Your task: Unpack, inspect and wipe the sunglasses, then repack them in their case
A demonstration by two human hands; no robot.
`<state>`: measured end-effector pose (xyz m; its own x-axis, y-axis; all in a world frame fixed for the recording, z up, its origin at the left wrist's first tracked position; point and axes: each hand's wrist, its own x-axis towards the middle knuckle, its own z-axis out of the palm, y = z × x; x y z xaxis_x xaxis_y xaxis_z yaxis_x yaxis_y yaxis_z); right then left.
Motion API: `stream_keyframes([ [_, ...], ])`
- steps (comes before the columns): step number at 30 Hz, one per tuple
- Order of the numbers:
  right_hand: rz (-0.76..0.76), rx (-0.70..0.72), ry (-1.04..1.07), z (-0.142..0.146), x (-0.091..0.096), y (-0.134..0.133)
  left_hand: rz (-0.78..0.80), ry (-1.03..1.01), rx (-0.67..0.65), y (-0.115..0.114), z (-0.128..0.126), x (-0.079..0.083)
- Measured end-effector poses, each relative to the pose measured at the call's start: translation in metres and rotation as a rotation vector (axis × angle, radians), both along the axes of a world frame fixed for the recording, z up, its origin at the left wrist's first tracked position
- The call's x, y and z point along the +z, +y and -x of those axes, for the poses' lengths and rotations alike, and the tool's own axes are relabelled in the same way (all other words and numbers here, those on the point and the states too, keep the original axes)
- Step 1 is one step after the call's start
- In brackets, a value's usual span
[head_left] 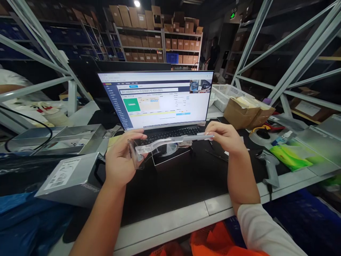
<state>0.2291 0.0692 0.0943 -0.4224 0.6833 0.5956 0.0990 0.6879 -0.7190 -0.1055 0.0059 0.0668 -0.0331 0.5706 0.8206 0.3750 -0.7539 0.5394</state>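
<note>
Held up between my two hands is a long, thin, clear plastic piece (170, 141), seen nearly edge-on above the black desk mat. My left hand (121, 160) grips its bulkier, box-like left end between thumb and fingers. At the other end, my right hand (225, 137) pinches the flat tip. A black keyboard (173, 133) lies just behind the piece, and the lit monitor (160, 103) rises beyond it. Close to my left forearm rests a silver-grey box (71, 177) with a white label. What exactly the plastic piece is, I cannot tell.
To the right sit a handheld barcode scanner (269, 167), a green-yellow packet (290, 156), a tape roll (261, 135) and a cardboard box (241, 110). Grey open trays (77, 140) stand left. Metal shelf frames flank the desk (173, 224). A person (214, 53) stands far back.
</note>
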Motion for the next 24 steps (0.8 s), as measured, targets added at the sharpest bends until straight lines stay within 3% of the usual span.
stream_keyframes([
  [9,-0.002,0.040,0.008,-0.0010,-0.0004,-0.0006,-0.053,0.014,-0.037,0.0025,-0.0014,-0.0023],
  [24,-0.072,-0.082,-0.116,-0.0001,0.0037,-0.0067,-0.054,0.057,-0.009,0.0001,-0.0039,-0.0007],
])
